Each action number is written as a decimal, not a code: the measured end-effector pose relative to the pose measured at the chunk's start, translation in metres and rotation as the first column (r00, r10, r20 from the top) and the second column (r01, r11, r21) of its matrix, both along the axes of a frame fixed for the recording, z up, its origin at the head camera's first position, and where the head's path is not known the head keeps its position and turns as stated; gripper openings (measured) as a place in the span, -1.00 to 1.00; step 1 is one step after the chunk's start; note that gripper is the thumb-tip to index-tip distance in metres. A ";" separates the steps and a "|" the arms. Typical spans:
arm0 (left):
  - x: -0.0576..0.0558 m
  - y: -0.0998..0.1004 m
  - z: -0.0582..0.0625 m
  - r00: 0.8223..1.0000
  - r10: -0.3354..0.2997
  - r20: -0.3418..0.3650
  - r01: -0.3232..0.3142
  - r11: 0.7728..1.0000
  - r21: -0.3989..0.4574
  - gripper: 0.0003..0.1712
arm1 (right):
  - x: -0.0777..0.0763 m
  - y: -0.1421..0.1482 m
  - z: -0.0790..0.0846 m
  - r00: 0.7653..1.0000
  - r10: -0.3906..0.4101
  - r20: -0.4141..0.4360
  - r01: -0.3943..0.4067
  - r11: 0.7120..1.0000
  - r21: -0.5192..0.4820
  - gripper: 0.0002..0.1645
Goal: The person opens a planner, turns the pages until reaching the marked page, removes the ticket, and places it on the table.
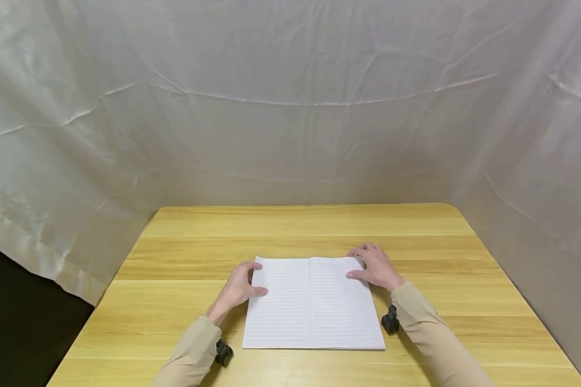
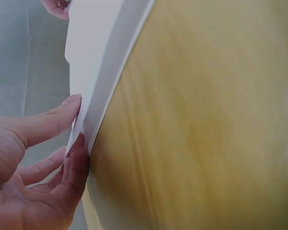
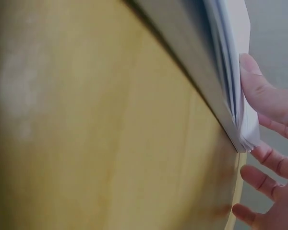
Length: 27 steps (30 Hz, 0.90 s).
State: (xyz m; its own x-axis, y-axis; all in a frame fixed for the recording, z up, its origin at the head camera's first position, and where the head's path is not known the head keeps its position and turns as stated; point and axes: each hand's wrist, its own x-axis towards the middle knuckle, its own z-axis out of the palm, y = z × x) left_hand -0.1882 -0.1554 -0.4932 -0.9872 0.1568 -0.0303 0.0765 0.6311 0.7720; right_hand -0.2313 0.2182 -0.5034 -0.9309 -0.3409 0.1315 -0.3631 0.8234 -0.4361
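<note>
An open notebook [image 1: 283, 309] with ruled white pages lies on the wooden table, its fold running away from me. At its left edge my left hand [image 1: 236, 289] pinches the page edge; the left wrist view shows the thumb on top of the paper [image 2: 93, 52] and a finger beneath. My right hand [image 1: 378, 270] holds the far right corner, thumb on the page and fingers over the far edge. Seen from the right wrist, the stacked leaves [image 3: 199, 55] fan slightly apart under that thumb [image 3: 266, 96], while the lower fingers [image 3: 260, 182] are spread off the paper.
The light wooden table [image 1: 295, 226] extends around the notebook on all sides. Pale grey cloth [image 1: 300, 140] hangs behind and along both sides. Each sleeve carries a small black wrist device, one left [image 1: 224, 352] and one right [image 1: 390, 320]. A dark area [image 1: 19, 317] shows at lower left.
</note>
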 end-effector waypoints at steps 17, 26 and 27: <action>0.003 -0.002 -0.001 1.000 -0.003 -0.019 0.003 0.999 -0.033 -0.26 | 0.002 -0.001 0.006 0.998 -0.040 -0.050 0.034 0.994 -0.108 -0.65; 0.003 -0.002 -0.001 1.000 0.001 -0.018 -0.001 0.999 -0.044 -0.24 | -0.001 0.001 0.008 0.998 -0.062 -0.005 0.060 0.981 -0.183 -0.87; 0.003 -0.003 -0.001 1.000 0.001 -0.019 -0.002 0.999 -0.046 -0.23 | -0.001 0.001 0.008 0.998 -0.068 -0.002 0.066 0.981 -0.183 -0.86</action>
State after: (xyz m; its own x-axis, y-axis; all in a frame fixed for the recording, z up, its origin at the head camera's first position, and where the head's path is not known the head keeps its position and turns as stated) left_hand -0.1854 -0.1579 -0.4944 -0.9879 0.1541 -0.0191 0.0897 0.6663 0.7403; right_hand -0.2319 0.2189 -0.4951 -0.9493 -0.2475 0.1938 -0.3144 0.7529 -0.5782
